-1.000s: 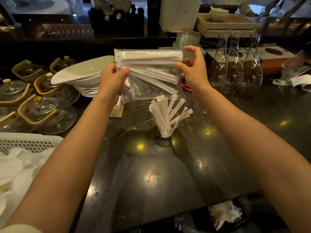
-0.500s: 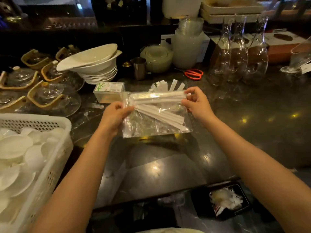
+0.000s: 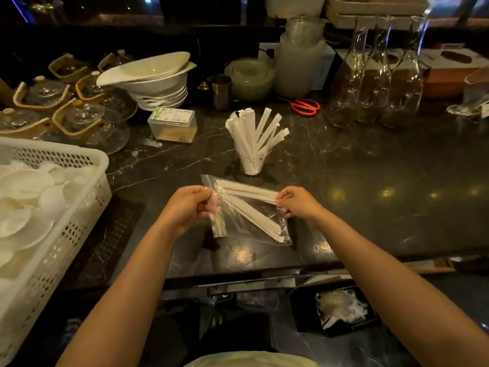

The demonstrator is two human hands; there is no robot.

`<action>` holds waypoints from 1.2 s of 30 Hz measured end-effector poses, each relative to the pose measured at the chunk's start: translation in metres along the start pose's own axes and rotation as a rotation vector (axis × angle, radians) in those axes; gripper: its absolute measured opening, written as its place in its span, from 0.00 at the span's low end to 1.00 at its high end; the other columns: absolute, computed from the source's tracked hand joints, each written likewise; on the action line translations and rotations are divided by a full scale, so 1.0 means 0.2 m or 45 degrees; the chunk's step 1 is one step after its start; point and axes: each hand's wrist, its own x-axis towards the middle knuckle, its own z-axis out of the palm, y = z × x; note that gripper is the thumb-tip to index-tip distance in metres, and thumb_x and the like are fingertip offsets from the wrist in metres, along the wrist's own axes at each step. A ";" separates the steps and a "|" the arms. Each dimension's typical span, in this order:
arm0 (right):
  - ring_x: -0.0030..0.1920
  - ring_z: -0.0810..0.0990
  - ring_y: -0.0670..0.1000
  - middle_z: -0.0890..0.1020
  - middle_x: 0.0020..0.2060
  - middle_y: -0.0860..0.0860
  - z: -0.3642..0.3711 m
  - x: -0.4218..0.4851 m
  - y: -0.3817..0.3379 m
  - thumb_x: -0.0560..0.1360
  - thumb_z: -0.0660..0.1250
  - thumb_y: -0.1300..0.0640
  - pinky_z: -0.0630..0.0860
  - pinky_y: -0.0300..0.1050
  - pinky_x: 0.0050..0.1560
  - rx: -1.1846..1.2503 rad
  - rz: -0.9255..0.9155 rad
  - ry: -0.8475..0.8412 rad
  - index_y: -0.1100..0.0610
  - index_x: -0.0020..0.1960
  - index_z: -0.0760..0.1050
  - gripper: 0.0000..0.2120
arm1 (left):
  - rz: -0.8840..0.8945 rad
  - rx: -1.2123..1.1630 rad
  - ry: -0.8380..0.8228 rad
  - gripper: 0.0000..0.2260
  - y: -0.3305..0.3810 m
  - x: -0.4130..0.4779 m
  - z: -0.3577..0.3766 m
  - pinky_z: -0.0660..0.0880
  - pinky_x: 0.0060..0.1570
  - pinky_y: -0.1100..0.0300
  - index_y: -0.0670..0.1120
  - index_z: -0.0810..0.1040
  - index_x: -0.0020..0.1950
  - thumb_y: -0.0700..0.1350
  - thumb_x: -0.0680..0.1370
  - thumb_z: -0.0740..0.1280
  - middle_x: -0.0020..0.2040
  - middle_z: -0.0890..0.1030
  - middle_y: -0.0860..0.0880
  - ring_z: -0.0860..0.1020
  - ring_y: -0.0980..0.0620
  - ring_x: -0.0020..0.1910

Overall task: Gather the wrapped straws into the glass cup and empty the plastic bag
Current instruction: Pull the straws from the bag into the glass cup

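I am holding the bag [image 3: 251,221] up over the near edge of the bench [image 3: 370,181], my left hand [image 3: 189,205] pinching its left edge and my right hand [image 3: 299,203] pinching its right edge, fingers of both closed on the clear plastic. A bundle of wrapped straws [image 3: 248,207] is lying slantwise inside it, the lower ends crowding the bottom right corner. The cup [image 3: 251,161] is standing just beyond the bag, already bristling with straws [image 3: 258,131] that are fanning out to the right.

The bag is not yet emptied, and I cannot tell which edge is the mouth. The risk, as I judge it: the plastic is slick and my grip is only at the edges, so a tilt the wrong way could be sending the straws sliding out onto the bench or off its near edge. The cup looks light and top-heavy; pushing another bundle into that crowded fan could be tipping it over or springing straws out.
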 end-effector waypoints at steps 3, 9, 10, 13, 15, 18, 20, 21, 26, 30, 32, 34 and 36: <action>0.38 0.75 0.49 0.75 0.34 0.49 -0.02 -0.06 -0.11 0.72 0.67 0.62 0.72 0.39 0.37 -0.078 -0.140 0.077 0.57 0.41 0.75 0.02 | 0.070 0.024 -0.003 0.12 0.07 -0.05 0.05 0.76 0.28 0.67 0.42 0.76 0.37 0.38 0.78 0.58 0.29 0.79 0.48 0.77 0.58 0.24; 0.33 0.78 0.44 0.78 0.34 0.50 0.01 -0.27 -0.43 0.71 0.68 0.61 0.77 0.34 0.34 0.295 -0.523 -0.298 0.55 0.39 0.73 0.05 | 0.219 0.071 -0.042 0.12 0.21 -0.10 0.15 0.72 0.23 0.68 0.41 0.73 0.34 0.38 0.77 0.59 0.26 0.75 0.48 0.74 0.58 0.21; 0.33 0.78 0.44 0.78 0.34 0.50 0.02 -0.29 -0.47 0.71 0.68 0.61 0.77 0.34 0.35 0.280 -0.557 -0.335 0.54 0.39 0.73 0.05 | 0.242 0.076 -0.053 0.12 0.23 -0.11 0.17 0.72 0.23 0.68 0.42 0.74 0.34 0.39 0.77 0.60 0.25 0.75 0.49 0.74 0.58 0.21; 0.34 0.78 0.44 0.79 0.36 0.51 0.03 -0.31 -0.53 0.70 0.70 0.61 0.77 0.34 0.36 0.221 -0.607 -0.364 0.54 0.39 0.72 0.06 | 0.306 0.100 -0.086 0.11 0.28 -0.12 0.19 0.71 0.24 0.69 0.43 0.74 0.34 0.42 0.77 0.61 0.21 0.77 0.51 0.74 0.60 0.21; 0.32 0.78 0.44 0.79 0.34 0.51 0.02 -0.31 -0.54 0.69 0.71 0.61 0.77 0.34 0.34 0.232 -0.608 -0.358 0.54 0.38 0.71 0.08 | 0.332 0.104 -0.090 0.10 0.29 -0.13 0.19 0.71 0.24 0.69 0.43 0.75 0.35 0.42 0.76 0.61 0.21 0.78 0.52 0.75 0.61 0.22; 0.30 0.78 0.43 0.78 0.31 0.50 0.03 -0.30 -0.54 0.68 0.71 0.61 0.77 0.34 0.34 0.216 -0.591 -0.339 0.54 0.35 0.70 0.10 | 0.337 0.116 -0.089 0.10 0.29 -0.13 0.20 0.73 0.27 0.67 0.43 0.76 0.35 0.42 0.76 0.62 0.23 0.78 0.52 0.76 0.59 0.24; 0.29 0.78 0.43 0.78 0.30 0.50 0.04 -0.29 -0.53 0.67 0.72 0.62 0.77 0.34 0.33 0.221 -0.575 -0.332 0.55 0.35 0.69 0.12 | 0.315 0.111 -0.097 0.10 0.27 -0.13 0.20 0.73 0.28 0.67 0.44 0.76 0.35 0.43 0.75 0.63 0.23 0.78 0.53 0.75 0.60 0.24; 0.28 0.78 0.43 0.77 0.30 0.51 0.05 -0.29 -0.52 0.67 0.72 0.62 0.77 0.34 0.32 0.235 -0.559 -0.333 0.55 0.35 0.68 0.12 | 0.302 0.107 -0.102 0.10 0.27 -0.13 0.20 0.73 0.28 0.67 0.45 0.76 0.35 0.43 0.75 0.63 0.23 0.78 0.53 0.75 0.60 0.24; 0.28 0.78 0.43 0.78 0.29 0.51 0.08 -0.27 -0.50 0.66 0.73 0.61 0.77 0.34 0.33 0.269 -0.456 -0.353 0.56 0.34 0.70 0.11 | 0.244 0.099 -0.150 0.09 0.24 -0.12 0.19 0.73 0.30 0.66 0.45 0.77 0.35 0.44 0.75 0.63 0.25 0.78 0.52 0.76 0.58 0.27; 0.33 0.79 0.47 0.79 0.31 0.52 0.08 -0.26 -0.49 0.66 0.73 0.62 0.77 0.37 0.36 0.284 -0.413 -0.410 0.55 0.34 0.70 0.11 | 0.242 0.126 -0.179 0.10 0.24 -0.12 0.19 0.70 0.25 0.69 0.44 0.76 0.34 0.44 0.74 0.64 0.24 0.77 0.52 0.74 0.59 0.23; 0.35 0.79 0.50 0.79 0.31 0.52 0.08 -0.26 -0.48 0.65 0.73 0.63 0.76 0.39 0.38 0.272 -0.410 -0.428 0.55 0.33 0.69 0.13 | 0.237 0.136 -0.198 0.10 0.24 -0.12 0.19 0.70 0.24 0.69 0.44 0.76 0.32 0.44 0.73 0.66 0.23 0.77 0.52 0.73 0.59 0.23; 0.32 0.79 0.48 0.78 0.27 0.50 0.09 -0.26 -0.48 0.65 0.73 0.64 0.76 0.40 0.38 0.248 -0.410 -0.427 0.55 0.32 0.68 0.14 | 0.237 0.149 -0.209 0.10 0.23 -0.11 0.19 0.69 0.24 0.68 0.45 0.76 0.30 0.43 0.72 0.67 0.22 0.76 0.53 0.72 0.59 0.22; 0.28 0.79 0.44 0.78 0.23 0.46 0.09 -0.27 -0.48 0.65 0.73 0.66 0.76 0.38 0.36 0.223 -0.411 -0.423 0.55 0.32 0.68 0.14 | 0.239 0.161 -0.206 0.09 0.23 -0.10 0.19 0.70 0.25 0.68 0.44 0.76 0.31 0.43 0.71 0.68 0.21 0.76 0.53 0.73 0.59 0.22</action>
